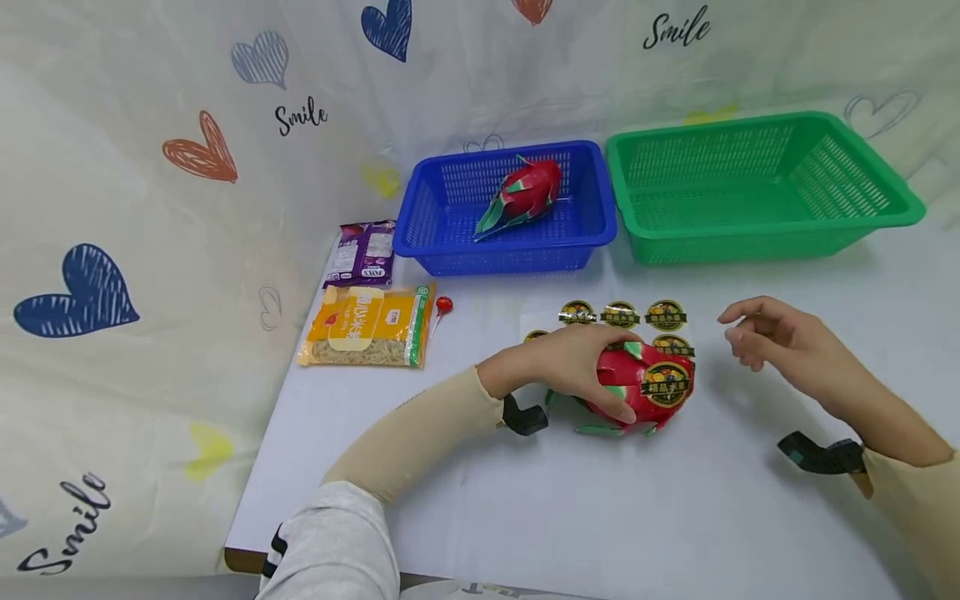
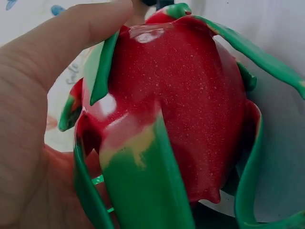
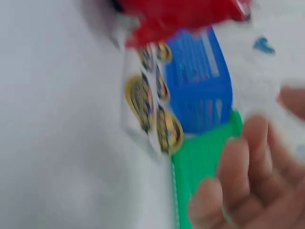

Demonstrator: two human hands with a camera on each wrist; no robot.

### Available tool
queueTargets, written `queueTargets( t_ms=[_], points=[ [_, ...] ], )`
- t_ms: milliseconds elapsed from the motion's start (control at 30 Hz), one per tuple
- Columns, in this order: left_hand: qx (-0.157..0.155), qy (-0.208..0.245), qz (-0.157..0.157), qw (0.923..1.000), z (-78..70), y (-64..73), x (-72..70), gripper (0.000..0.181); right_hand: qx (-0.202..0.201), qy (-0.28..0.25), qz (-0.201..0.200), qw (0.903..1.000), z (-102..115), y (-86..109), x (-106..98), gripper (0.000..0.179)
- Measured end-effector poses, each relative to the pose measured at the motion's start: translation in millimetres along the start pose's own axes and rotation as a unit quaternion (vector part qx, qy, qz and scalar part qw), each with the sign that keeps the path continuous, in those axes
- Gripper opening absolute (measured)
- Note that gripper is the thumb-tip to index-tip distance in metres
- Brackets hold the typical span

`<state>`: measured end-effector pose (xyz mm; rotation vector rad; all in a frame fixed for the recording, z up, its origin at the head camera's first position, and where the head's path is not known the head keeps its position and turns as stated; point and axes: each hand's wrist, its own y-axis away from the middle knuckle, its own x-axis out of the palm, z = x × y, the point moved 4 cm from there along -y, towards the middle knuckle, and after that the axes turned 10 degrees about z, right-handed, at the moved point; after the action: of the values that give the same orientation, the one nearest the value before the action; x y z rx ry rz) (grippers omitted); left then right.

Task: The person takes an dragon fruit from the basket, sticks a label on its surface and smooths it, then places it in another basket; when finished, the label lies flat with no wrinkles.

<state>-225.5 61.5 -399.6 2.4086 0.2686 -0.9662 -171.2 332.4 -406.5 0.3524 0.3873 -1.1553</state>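
Observation:
My left hand [image 1: 576, 360] grips a red dragon fruit [image 1: 619, 372] with green scales, thumb on the near side and fingers over the far side. A round black-and-gold label [image 1: 666, 383] is on the fruit's right side. Close up in the left wrist view, the fruit [image 2: 186, 95] looks glossy, and its long green scales point toward the camera. Right of the fruit, my right hand [image 1: 783, 343] hovers over the table, fingers loosely bent and holding nothing. Behind the fruit lies a white sheet [image 1: 542, 322] of matching labels, partly hidden by it and my left hand.
A blue basket [image 1: 510, 260] at the back holds another dragon fruit [image 1: 531, 187]. To its right stands a green basket [image 1: 742, 248]. Left on the white table are a purple packet [image 1: 363, 254], a yellow packet [image 1: 367, 327] and a red lollipop [image 1: 444, 305].

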Motion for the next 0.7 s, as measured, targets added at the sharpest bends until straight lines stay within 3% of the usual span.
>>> queueTargets(
  t_ms=[67, 133, 200, 233, 333, 367, 467, 533, 700],
  points=[
    [0.002, -0.012, 0.003, 0.9999, 1.9, -1.4, 3.1, 0.096, 0.039, -0.033, -0.036, 0.998, -10.4, -3.0, -14.0, 0.016],
    [0.001, -0.029, 0.001, 0.9996, 2.3, -1.4, 4.2, 0.097, 0.058, -0.101, -0.059, 0.9914, -18.7, -9.9, -27.2, 0.012],
    [-0.003, -0.045, -0.004, 0.999, 2.3, -0.8, 3.6, 0.097, 0.055, -0.199, -0.067, 0.9761, -25.1, -20.8, -38.6, 0.012],
    [-0.006, -0.05, -0.007, 0.9987, 2.3, -0.5, 3.0, 0.096, 0.047, -0.248, -0.067, 0.9652, -27.5, -27.3, -43.7, 0.013],
    [-0.015, -0.056, -0.019, 0.9981, 2.8, -0.5, 0.9, 0.093, 0.02, -0.4, -0.053, 0.9149, -33.8, -46.4, -57.4, 0.016],
    [-0.019, -0.058, -0.025, 0.9978, 3.2, -0.8, 0.3, 0.092, 0.015, -0.437, -0.052, 0.898, -35.7, -51.6, -61.4, 0.017],
    [-0.024, -0.059, -0.042, 0.9971, 4.3, -3.0, -1.2, 0.093, 0.009, -0.502, -0.067, 0.8622, -41.1, -62.4, -70.7, 0.019],
    [-0.024, -0.053, -0.054, 0.9968, 5.3, -5.3, -3.4, 0.095, 0.011, -0.521, -0.087, 0.8491, -44.9, -66.2, -74.2, 0.02],
    [-0.02, -0.028, -0.093, 0.9951, 4.3, -12.8, -20.0, 0.094, 0.025, -0.53, -0.128, 0.838, -49.6, -72.3, -77.0, 0.02]
  ],
)
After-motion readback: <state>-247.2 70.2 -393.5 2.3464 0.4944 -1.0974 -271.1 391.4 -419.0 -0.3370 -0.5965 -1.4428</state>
